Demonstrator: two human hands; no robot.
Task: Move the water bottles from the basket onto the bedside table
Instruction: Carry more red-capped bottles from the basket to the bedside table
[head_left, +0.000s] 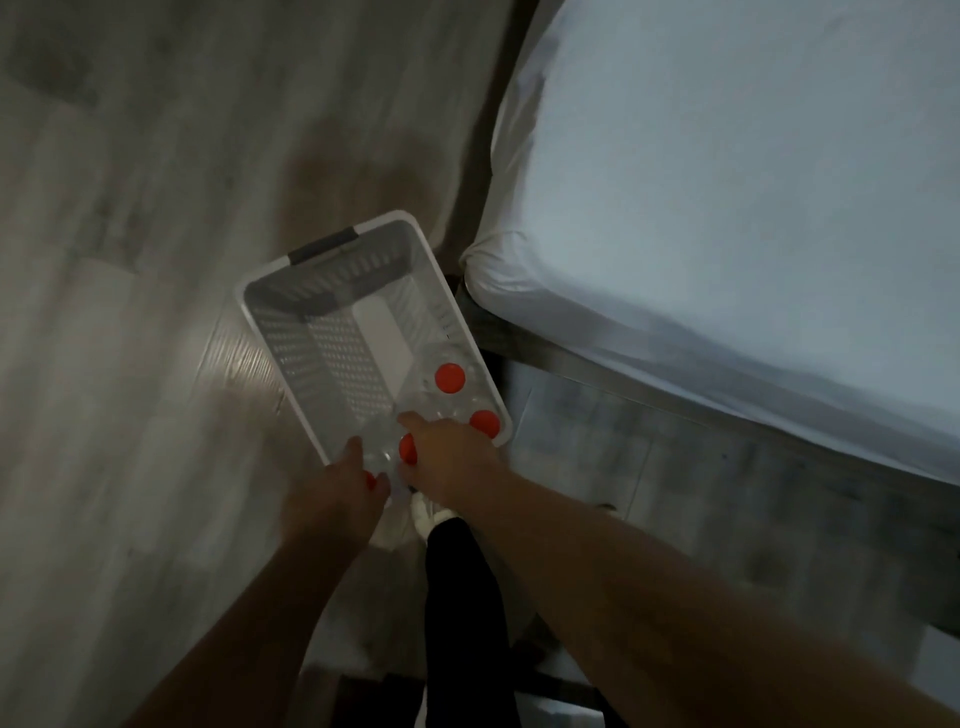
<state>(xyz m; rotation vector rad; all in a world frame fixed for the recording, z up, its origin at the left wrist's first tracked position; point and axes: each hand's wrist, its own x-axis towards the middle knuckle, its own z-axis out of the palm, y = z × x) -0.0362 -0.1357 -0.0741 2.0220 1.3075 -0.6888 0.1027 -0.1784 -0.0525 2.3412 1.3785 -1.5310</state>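
bed (727, 182) beside basket (270, 332); hands (395, 467) among bottles (450, 378)

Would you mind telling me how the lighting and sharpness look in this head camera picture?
Head view: dim overall, with motion blur smearing the floor and bed; a bright glare patch lies on the floor left of the basket; the hands, left and right, and the red bottle caps stay fairly legible.

Dim room; grey wood-plank floor (156, 208); white-sheeted bed (727, 182) at right.
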